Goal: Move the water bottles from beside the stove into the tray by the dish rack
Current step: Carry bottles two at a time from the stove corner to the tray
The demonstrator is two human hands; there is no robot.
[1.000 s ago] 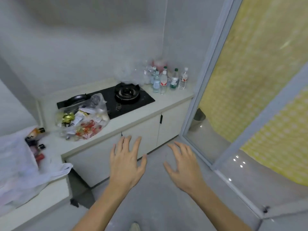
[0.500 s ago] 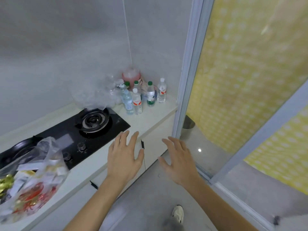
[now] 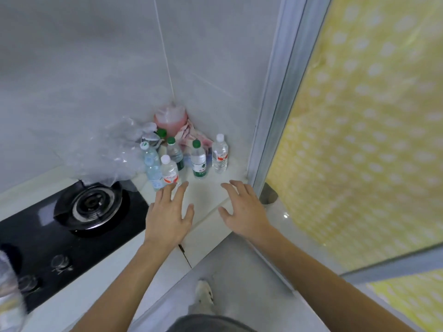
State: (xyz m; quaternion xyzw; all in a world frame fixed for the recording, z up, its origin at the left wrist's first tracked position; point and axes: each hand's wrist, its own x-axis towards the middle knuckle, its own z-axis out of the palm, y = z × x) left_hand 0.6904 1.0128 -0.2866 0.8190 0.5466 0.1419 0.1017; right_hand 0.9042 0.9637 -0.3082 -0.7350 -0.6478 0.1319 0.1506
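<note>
- A white counter [image 3: 211, 188] fills the corner between grey tiled walls, its front edge running diagonally; a pale door frame [image 3: 275, 104] bounds it on the right.
- A glossy black stove [image 3: 72, 231] with 1 round metal burner sits on the counter's left.
- Both hands hover over the open strip of counter in front of the bottles.
- The left hand [image 3: 167, 216] is spread flat and empty, fingertips just short of the nearest bottle.
- The right hand [image 3: 244, 212] is spread too, holding nothing, near the counter's right edge.
- About 5 clear plastic bottles [image 3: 199, 159] stand upright in the corner, right of the stove, with white or green caps.
- Crumpled clear plastic [image 3: 115, 152] lies beside them.
</note>
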